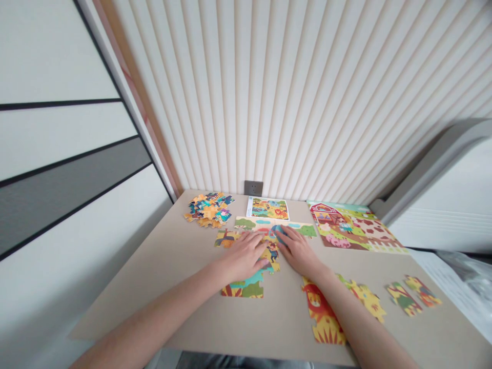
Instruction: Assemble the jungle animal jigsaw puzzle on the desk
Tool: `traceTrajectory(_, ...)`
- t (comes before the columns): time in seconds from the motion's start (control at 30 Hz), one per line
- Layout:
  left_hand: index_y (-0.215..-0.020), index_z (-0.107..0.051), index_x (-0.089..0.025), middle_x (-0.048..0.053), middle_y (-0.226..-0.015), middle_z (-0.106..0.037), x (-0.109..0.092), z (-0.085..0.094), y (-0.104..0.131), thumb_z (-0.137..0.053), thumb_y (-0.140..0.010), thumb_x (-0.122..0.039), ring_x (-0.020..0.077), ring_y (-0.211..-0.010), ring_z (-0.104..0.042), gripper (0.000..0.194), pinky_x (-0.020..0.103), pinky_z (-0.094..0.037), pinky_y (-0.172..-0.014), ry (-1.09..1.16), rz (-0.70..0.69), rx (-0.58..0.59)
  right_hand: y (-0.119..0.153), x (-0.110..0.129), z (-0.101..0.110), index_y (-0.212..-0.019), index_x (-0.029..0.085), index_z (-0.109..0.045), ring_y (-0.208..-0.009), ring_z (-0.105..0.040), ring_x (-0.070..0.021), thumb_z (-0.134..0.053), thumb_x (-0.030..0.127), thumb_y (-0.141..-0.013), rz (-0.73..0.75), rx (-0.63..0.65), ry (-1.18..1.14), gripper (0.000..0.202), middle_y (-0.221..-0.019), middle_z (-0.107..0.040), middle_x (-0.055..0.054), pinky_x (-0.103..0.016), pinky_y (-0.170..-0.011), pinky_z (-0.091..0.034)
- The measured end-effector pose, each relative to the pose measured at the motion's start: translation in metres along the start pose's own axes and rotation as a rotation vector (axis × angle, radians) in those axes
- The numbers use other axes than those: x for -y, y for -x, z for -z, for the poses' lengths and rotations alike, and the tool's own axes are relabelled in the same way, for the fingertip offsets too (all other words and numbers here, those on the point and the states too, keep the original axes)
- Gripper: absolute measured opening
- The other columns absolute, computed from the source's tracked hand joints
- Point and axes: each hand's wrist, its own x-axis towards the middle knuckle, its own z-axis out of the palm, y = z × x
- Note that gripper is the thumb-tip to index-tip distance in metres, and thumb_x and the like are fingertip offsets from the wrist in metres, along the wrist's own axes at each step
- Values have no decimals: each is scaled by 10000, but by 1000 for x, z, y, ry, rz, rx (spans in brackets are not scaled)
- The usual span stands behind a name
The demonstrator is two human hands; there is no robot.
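A partly joined jigsaw puzzle [307, 230] lies flat on the table, with trees and clouds along its far edge. My left hand [246, 254] rests palm down on its left part, fingers stretched forward. Across from it, my right hand [299, 250] lies with spread fingers touching the blue elephant area. Between them shows a section with a small figure [272, 252]. A turquoise and green section [248, 288] sits below my left hand, partly covered by it. Under my right forearm, a joined lion section [323, 310] is partly hidden. Yellow puzzle pieces [368, 298] lie to its right.
Behind the puzzle is a picture card [268, 209]. A heap of loose puzzle pieces [209, 209] sits at back left. A farm puzzle [351, 226] lies at back right. More pieces [405, 298], papers [446, 287] and clear plastic [467, 271] are at right. The ribbed wall has a socket [253, 188].
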Motion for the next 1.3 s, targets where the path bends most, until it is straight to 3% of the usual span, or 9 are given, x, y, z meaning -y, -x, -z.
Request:
traceTrajectory(0.17, -1424, -558, -180, 160, -1482, -536, -1, -15, -14, -615, -960, -540, 329, -1444, -441, 589, 500, -309, -1234, 15, 8, 26, 1, -4, -6, -1493, 243, -561, -1443, -486, -286, -472, 339, -1069, 31, 14, 11, 444, -1530, -559, -118, -496, -1175, -437)
traceTrajectory(0.53, -1455, -538, -236, 126, -1643, -386, 11, -9, -8, -582, -967, -543, 315, -1538, -323, 579, 502, -257, -1258, 93, 27, 99, 2, -4, -3, -1519, 258, -529, -1473, -448, -284, -448, 354, -1083, 28, 61, 2, 454, -1552, -538, -105, -510, -1188, -416)
traceTrajectory(0.8, -1481, -517, -231, 113, -1678, -329, 14, -9, -5, -532, -997, -547, 311, -1561, -279, 578, 503, -228, -1271, 99, 47, 147, 4, -3, -5, -1446, 289, -612, -1455, -469, -294, -462, 333, -1076, 33, 49, 25, 401, -1546, -540, -116, -525, -1185, -408)
traceTrajectory(1.13, -1534, -477, -271, 146, -1670, -322, 13, -22, 1, -568, -983, -577, 358, -1544, -302, 637, 556, -256, -1251, 92, 98, 52, 4, -3, -5, -1425, 277, -627, -1451, -478, -295, -466, 330, -1069, 29, 32, -7, 394, -1539, -550, -112, -530, -1182, -418)
traceTrajectory(1.3, -1539, -470, -261, 138, -1694, -286, 13, -21, -2, -529, -1002, -594, 333, -1564, -267, 635, 539, -237, -1256, 93, 88, 86, 4, -4, -7, -1437, 273, -612, -1459, -470, -289, -463, 326, -1066, 36, 27, -19, 403, -1532, -558, -107, -528, -1196, -405)
